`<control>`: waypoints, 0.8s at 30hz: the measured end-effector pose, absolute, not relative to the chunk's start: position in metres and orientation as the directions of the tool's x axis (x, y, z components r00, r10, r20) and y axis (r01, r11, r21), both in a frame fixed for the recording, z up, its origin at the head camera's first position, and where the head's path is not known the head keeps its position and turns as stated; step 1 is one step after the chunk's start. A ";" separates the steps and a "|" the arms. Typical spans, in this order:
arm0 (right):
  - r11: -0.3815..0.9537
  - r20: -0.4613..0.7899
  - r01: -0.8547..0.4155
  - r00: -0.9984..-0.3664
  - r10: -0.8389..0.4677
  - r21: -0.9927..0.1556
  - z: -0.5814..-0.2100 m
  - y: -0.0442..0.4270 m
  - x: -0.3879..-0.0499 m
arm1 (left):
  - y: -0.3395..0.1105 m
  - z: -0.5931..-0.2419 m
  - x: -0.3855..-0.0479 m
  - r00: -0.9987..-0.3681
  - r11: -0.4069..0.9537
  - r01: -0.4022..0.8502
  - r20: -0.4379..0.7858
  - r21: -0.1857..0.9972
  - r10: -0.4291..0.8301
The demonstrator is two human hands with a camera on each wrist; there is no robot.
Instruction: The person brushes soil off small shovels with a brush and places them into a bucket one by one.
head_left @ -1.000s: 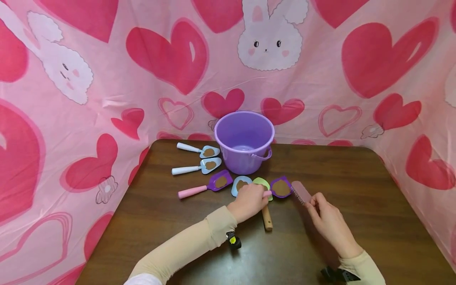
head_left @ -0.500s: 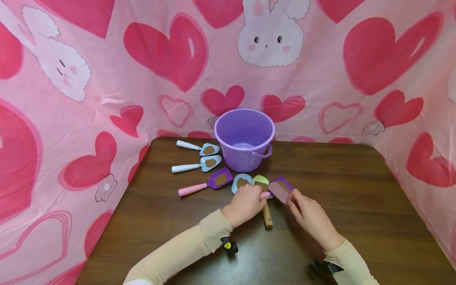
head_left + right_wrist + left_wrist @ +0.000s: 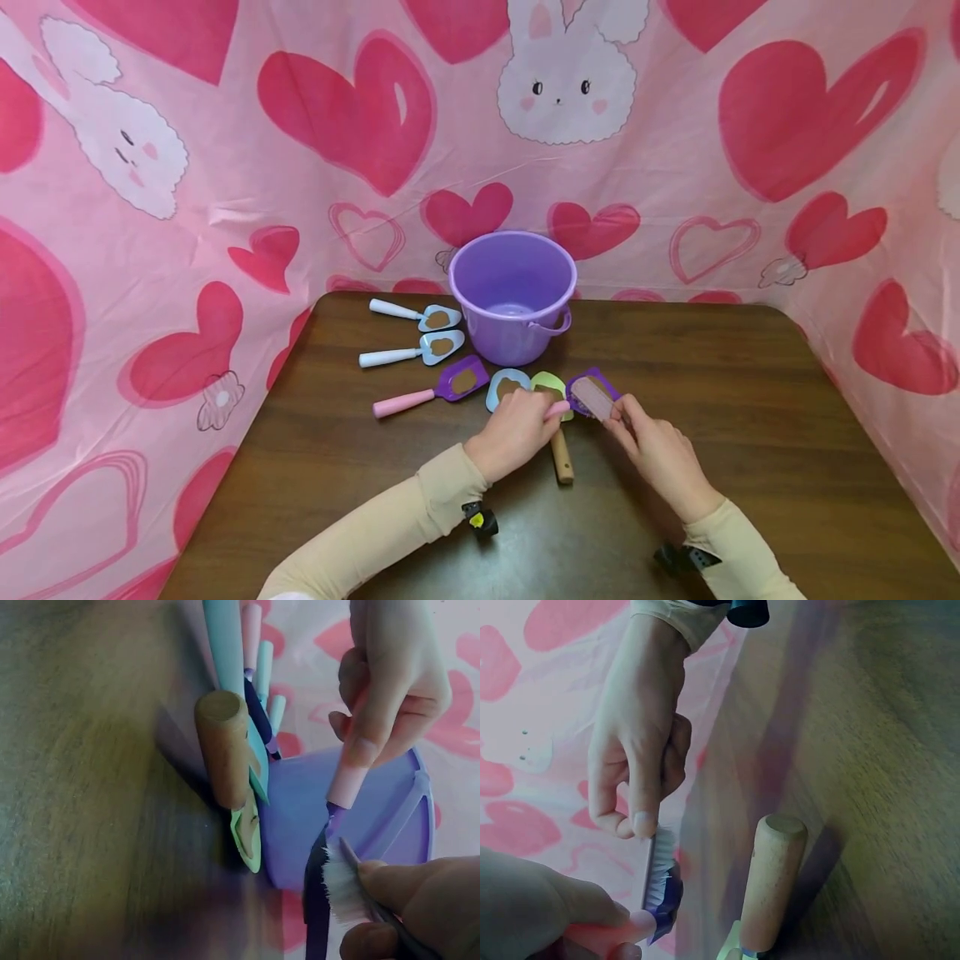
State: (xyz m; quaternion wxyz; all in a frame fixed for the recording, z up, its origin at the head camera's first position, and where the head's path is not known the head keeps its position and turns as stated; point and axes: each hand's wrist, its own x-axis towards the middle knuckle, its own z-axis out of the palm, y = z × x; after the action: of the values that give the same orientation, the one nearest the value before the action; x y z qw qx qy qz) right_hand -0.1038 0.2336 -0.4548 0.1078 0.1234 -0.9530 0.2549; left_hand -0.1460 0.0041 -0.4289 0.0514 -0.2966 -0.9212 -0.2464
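Observation:
My left hand (image 3: 513, 432) grips the pink handle of a small purple toy shovel (image 3: 595, 372) that has a brown patch on its blade. My right hand (image 3: 667, 462) pinches a pink brush (image 3: 592, 398) between thumb and fingers. In the right wrist view the brush's white bristles (image 3: 343, 889) touch the shovel's blade, which is seen edge-on. The left wrist view also has the bristles against the purple blade. Under and beside my left hand lies a green shovel (image 3: 551, 382) with a wooden handle (image 3: 562, 458).
A purple bucket (image 3: 513, 335) stands behind the shovels. A light blue shovel (image 3: 495, 387) lies partly covered by my left hand. To the left lie a purple shovel with a pink handle (image 3: 405, 404) and two pale blue shovels (image 3: 441, 347). Pink heart-print cloth (image 3: 480, 167) surrounds the table.
My right hand has moved left, bringing the brush from the shovel's right edge onto its blade. The brush has tilted slightly since half a second ago. My left hand keeps its grip.

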 end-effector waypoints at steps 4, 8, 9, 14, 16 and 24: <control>0.849 0.292 -0.278 -0.944 -0.155 -0.449 -0.458 0.234 -0.103 | 0.005 -0.429 -0.146 -0.806 0.688 0.590 0.264 0.423 0.530; 0.849 0.317 -0.278 -0.938 -0.139 -0.449 -0.457 0.233 -0.104 | 0.007 -0.429 -0.147 -0.799 0.680 0.600 0.286 0.421 0.528; 0.849 0.324 -0.278 -0.936 -0.135 -0.450 -0.457 0.233 -0.104 | 0.007 -0.429 -0.148 -0.800 0.681 0.600 0.289 0.420 0.526; 0.854 0.337 -0.259 -0.935 -0.106 -0.451 -0.459 0.232 -0.105 | 0.009 -0.431 -0.148 -0.801 0.687 0.599 0.286 0.411 0.526; 0.855 0.325 -0.243 -0.941 -0.093 -0.458 -0.461 0.232 -0.105 | 0.009 -0.431 -0.148 -0.802 0.695 0.597 0.281 0.402 0.527; 0.851 0.281 -0.176 -0.959 -0.034 -0.495 -0.462 0.237 -0.110 | 0.009 -0.431 -0.147 -0.795 0.690 0.607 0.287 0.394 0.535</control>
State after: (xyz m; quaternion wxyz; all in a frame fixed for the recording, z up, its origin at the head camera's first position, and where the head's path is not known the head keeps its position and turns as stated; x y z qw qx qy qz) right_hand -0.1095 0.2374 -0.4620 0.1320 0.0551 -0.9529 0.2676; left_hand -0.1473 0.0087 -0.4314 0.0748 -0.3114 -0.9163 -0.2405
